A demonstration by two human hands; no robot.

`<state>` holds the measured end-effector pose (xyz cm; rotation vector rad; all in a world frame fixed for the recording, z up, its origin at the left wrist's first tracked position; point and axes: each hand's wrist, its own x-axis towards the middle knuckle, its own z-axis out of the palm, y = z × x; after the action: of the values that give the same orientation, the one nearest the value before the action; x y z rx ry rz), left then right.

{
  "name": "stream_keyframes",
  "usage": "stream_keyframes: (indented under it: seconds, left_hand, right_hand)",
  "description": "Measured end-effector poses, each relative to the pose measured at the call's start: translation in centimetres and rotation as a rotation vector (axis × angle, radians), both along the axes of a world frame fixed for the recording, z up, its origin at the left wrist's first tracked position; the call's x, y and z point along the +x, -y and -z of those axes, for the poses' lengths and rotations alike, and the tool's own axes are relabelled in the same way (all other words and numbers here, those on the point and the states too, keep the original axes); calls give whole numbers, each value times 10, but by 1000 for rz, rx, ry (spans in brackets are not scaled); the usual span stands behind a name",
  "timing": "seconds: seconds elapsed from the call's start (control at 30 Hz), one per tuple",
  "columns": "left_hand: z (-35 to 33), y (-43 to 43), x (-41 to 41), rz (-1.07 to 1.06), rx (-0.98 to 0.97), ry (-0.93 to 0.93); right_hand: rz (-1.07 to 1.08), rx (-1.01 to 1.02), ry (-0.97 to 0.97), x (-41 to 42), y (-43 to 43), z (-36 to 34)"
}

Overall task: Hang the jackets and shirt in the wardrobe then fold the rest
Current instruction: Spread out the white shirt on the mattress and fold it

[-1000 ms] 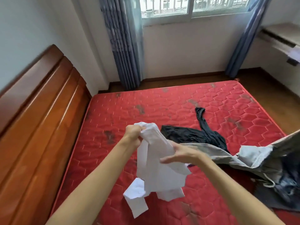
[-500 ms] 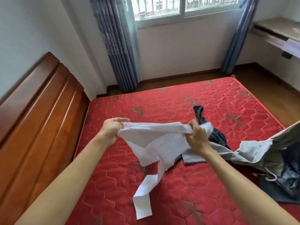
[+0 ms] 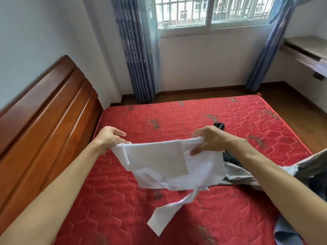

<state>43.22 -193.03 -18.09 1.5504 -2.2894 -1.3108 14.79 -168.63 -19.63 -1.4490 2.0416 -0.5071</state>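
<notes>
A white garment hangs spread between my two hands above the red mattress. My left hand pinches its left top corner. My right hand grips the right top corner, with some fingers stretched out. A long white strip of the garment dangles down toward the mattress. Behind my right arm lie a grey garment and a black garment, the black one mostly hidden.
A wooden headboard runs along the left of the bed. Blue curtains frame the window at the far wall. A wooden shelf is fixed at the right. Blue-grey clothing lies at the lower right.
My hands have moved apart and stretched the bunched white garment out wide. The view has tilted upward, showing more of the window.
</notes>
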Motion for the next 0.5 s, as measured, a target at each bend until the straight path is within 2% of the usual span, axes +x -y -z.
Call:
stream_keyframes:
  seconds: [0.07, 0.13, 0.23, 0.33, 0.5]
  left_hand:
    - [1, 3, 6, -56, 26, -98]
    - [8, 9, 10, -156, 70, -183]
    - [21, 19, 13, -310, -5, -227]
    - [23, 31, 15, -409, -117, -242]
    - [-3, 72, 13, -533, -126, -372]
  right_hand:
    - [-106, 142, -134, 7, 0, -6]
    - [-219, 287, -427, 14, 4, -4]
    - [-265, 252, -745, 19, 14, 8]
    - [-164, 171, -775, 8, 28, 12]
    - [30, -60, -771, -8, 75, -12]
